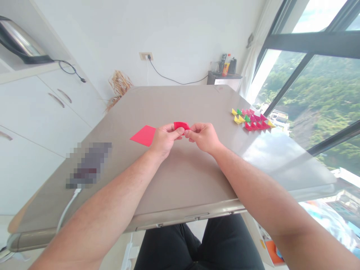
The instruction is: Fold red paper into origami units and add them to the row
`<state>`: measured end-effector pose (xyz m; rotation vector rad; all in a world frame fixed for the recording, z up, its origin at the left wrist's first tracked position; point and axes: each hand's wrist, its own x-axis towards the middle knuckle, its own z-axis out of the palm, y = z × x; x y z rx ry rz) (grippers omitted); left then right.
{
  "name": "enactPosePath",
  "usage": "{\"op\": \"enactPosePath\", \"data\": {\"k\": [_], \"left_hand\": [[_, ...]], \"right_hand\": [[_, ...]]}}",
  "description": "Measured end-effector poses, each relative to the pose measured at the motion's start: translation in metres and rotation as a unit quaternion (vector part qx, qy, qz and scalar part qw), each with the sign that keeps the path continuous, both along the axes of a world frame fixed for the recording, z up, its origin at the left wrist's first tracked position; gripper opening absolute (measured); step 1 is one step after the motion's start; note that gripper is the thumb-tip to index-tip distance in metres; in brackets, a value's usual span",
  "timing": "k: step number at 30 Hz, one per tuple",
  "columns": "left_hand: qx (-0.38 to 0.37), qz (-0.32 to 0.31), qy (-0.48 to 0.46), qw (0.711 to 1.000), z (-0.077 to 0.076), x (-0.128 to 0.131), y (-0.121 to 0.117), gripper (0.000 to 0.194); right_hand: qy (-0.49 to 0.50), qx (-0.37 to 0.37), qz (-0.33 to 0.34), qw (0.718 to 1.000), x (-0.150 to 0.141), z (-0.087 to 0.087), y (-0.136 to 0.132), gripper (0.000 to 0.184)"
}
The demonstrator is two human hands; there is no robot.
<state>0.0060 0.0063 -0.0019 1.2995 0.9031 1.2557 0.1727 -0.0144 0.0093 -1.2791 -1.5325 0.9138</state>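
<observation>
My left hand (165, 138) and my right hand (203, 135) meet over the middle of the grey table (180, 176). Both pinch a small folded red paper piece (181, 125) between thumb and fingers, the left at its left end, the right at its right end. A flat red paper sheet (144, 135) lies on the table just left of my left hand. Toward the right edge sits a cluster of several small folded paper pieces (251, 120) in yellow, green, pink and red.
A blurred dark object (88, 165) lies on the table's left side with a white cable (67, 208) running off the near edge. White cabinets (36, 112) stand left. A small stand with bottles (225, 71) is behind the table. Large windows (315, 93) fill the right.
</observation>
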Motion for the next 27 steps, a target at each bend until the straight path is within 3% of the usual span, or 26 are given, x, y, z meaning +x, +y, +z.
{"op": "enactPosePath", "data": {"k": [5,9,17,22,27], "left_hand": [[-0.001,0.024,-0.016,1.0,-0.0015,0.0021,0.0009,0.02],[-0.007,0.037,-0.019,0.999,0.0006,0.0033,0.0,0.021],[-0.002,0.024,-0.013,1.0,0.0014,0.0033,-0.0021,0.02],[-0.008,0.0,-0.031,0.999,0.0015,0.004,-0.0032,0.025],[-0.005,0.019,-0.062,0.998,-0.0014,0.0054,-0.0004,0.02]], "right_hand": [[0.005,-0.003,-0.003,1.0,-0.0026,0.0001,-0.0013,0.027],[0.01,0.035,-0.024,0.999,-0.0051,-0.0009,-0.002,0.026],[0.018,0.064,-0.05,0.997,-0.0069,-0.0021,-0.0018,0.025],[0.006,0.063,-0.036,0.997,-0.0057,-0.003,-0.0015,0.024],[0.002,0.048,-0.017,0.999,-0.0049,-0.0023,-0.0016,0.024]]}}
